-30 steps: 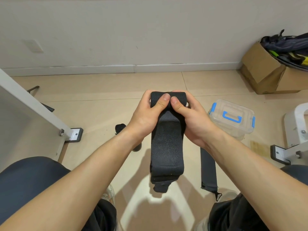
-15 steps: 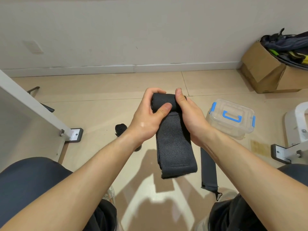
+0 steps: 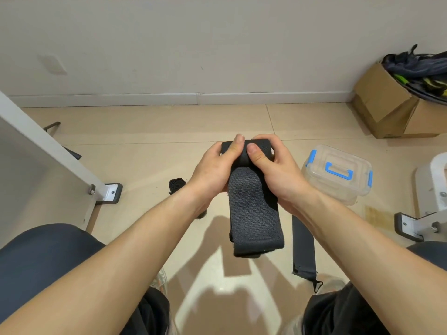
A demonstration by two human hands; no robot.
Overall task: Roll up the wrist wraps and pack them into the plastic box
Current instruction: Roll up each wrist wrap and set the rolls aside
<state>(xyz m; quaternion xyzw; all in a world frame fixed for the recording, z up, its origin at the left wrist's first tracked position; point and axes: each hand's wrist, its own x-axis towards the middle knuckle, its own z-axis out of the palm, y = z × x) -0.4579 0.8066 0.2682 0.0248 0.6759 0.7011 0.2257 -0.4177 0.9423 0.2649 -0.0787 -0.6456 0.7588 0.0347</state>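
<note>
A black wrist wrap (image 3: 254, 213) is held in mid-air over the floor, its top end rolled into a thick roll and its loose tail hanging down. My left hand (image 3: 212, 170) and my right hand (image 3: 273, 170) both grip the roll, thumbs pressed on top. A clear plastic box (image 3: 338, 175) with blue latches and a shut lid stands on the floor to the right. A second wrap (image 3: 303, 245) lies flat on the floor under my right forearm. A rolled black wrap (image 3: 177, 184) lies on the floor to the left, partly hidden by my left wrist.
A white frame leg with a foot plate (image 3: 108, 192) stands at the left, another white frame foot (image 3: 416, 226) at the right. A cardboard box (image 3: 396, 105) full of gear sits by the wall at the back right. My knees fill the lower corners.
The roll has grown thicker and the hanging tail has become shorter over the three frames. Both thumbs have shifted back on top of the roll.
</note>
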